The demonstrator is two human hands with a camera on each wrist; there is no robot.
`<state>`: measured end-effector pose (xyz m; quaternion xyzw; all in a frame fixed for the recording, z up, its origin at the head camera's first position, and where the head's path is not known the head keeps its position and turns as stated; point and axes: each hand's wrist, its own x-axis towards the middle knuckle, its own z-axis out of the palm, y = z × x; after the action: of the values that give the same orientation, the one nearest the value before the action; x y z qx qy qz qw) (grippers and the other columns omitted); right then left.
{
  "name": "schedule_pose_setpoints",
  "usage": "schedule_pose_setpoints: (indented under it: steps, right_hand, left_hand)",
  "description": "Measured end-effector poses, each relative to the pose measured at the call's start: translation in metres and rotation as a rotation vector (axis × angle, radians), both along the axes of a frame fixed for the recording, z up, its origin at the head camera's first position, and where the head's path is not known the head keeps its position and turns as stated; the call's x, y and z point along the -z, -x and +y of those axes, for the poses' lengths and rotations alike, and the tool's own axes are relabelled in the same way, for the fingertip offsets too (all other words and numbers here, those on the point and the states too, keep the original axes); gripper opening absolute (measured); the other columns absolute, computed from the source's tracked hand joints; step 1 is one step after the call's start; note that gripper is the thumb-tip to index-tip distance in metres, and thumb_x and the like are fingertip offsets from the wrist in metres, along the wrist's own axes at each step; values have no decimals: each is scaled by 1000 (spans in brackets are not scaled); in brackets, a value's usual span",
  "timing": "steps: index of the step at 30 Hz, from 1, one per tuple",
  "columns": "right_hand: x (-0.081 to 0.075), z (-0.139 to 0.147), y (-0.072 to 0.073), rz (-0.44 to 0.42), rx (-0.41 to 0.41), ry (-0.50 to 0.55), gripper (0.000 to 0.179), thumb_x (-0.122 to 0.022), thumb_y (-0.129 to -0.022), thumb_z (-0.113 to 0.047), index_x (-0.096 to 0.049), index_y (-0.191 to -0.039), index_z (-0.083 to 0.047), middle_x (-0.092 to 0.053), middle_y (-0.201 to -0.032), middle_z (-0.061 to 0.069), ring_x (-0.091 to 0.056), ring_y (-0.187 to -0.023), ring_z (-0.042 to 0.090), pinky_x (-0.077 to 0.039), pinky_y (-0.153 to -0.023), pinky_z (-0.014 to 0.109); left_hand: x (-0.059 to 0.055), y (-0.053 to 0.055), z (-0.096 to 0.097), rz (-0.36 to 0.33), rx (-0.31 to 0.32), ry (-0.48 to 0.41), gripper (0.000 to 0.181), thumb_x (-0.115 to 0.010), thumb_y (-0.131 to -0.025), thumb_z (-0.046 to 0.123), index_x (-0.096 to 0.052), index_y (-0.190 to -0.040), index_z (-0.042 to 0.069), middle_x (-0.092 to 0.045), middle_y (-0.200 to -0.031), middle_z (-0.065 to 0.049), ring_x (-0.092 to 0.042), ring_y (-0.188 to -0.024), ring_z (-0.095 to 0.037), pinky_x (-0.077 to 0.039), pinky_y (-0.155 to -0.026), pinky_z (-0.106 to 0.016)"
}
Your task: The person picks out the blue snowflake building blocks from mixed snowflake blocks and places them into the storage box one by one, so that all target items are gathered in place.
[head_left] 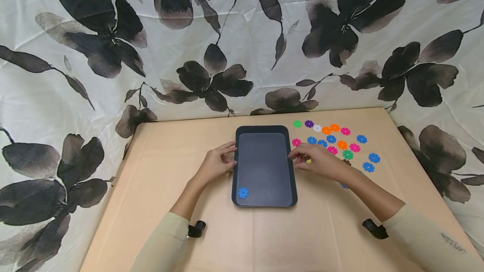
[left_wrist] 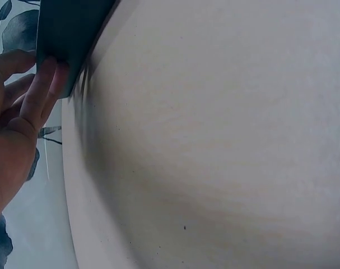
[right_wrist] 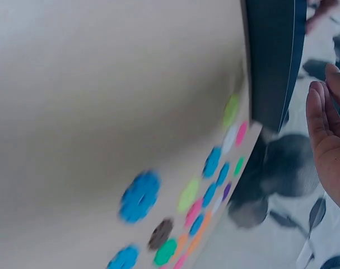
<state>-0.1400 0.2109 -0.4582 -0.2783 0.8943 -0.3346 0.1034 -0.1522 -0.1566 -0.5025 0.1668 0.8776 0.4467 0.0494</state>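
Note:
A dark grey rectangular tray (head_left: pixel 264 167) lies on the tan table, with one blue flower-shaped disc (head_left: pixel 243 192) in its near left corner. My left hand (head_left: pixel 218 160) holds the tray's left rim, its fingers against the outer wall in the left wrist view. At the opposite side, my right hand (head_left: pixel 315 160) has its fingertips by the right rim. In the right wrist view, that hand (right_wrist: pixel 331 134) shows a small gap from the tray wall (right_wrist: pixel 273 61), its fingers bent slightly with no object visible between them. A yellow disc (head_left: pixel 308 161) lies beneath the right hand.
Many scalloped discs in several colours are scattered on the table right of the tray, such as an orange disc (head_left: pixel 342 145) and a blue disc (head_left: pixel 374 158). Some lie under the right forearm. A floral cloth (head_left: pixel 264 37) hangs behind the table (head_left: pixel 166 146).

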Motion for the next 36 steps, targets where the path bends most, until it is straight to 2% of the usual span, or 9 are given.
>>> schedule_pose_setpoints:
  steps: [7, 14, 18, 23, 29, 36]
  right_hand:
    - [1, 44, -4, 33, 88, -18, 30, -82, -87, -7, -74, -116, -6, -75, -101, 4, -65, -88, 12, -62, -83, 31]
    - [4, 80, -9, 9, 161, -61, 29, -82, -86, -7, -75, -114, -5, -75, -102, 6, -64, -88, 12, -58, -79, 19]
    - [7, 96, -12, -6, 158, -75, 28, -84, -84, -7, -76, -111, -5, -74, -98, 1, -64, -84, 8, -56, -77, 14]
    - [14, 111, -18, -32, 158, -111, 30, -86, -82, -12, -76, -109, -5, -73, -95, -2, -63, -82, 2, -57, -76, 15]
    - [24, 123, -27, -70, 158, -149, 35, -87, -82, -17, -75, -113, -7, -72, -96, -5, -61, -83, 2, -57, -75, 17]
    - [35, 130, -33, -33, 124, -174, 35, -90, -77, -15, -75, -108, -7, -61, -84, -9, -53, -77, 4, -54, -66, 19]
  left_hand:
    - [1, 0, 0, 1, 2, -10, 49, -78, -85, -2, -67, -133, -3, -55, -154, -8, -71, -80, -14, -58, -70, -19]
    - [2, 4, -2, -12, 7, -8, 49, -77, -86, -2, -67, -133, -1, -55, -154, -7, -71, -80, -14, -59, -70, -20]
    - [0, 6, -3, -16, 9, -12, 49, -77, -86, -2, -67, -134, -1, -55, -154, -6, -71, -80, -15, -59, -71, -20]
    - [-1, 8, -4, -17, 12, -13, 49, -77, -86, -2, -67, -133, -1, -55, -154, -6, -72, -81, -16, -58, -71, -19]
    - [-1, 8, -4, 0, 20, -12, 49, -77, -85, -3, -67, -133, -3, -55, -154, -9, -72, -80, -15, -59, -73, -20]
    - [-1, 8, -5, -9, 20, -25, 50, -77, -85, -3, -66, -134, -4, -55, -154, -9, -73, -81, -16, -59, -75, -20]
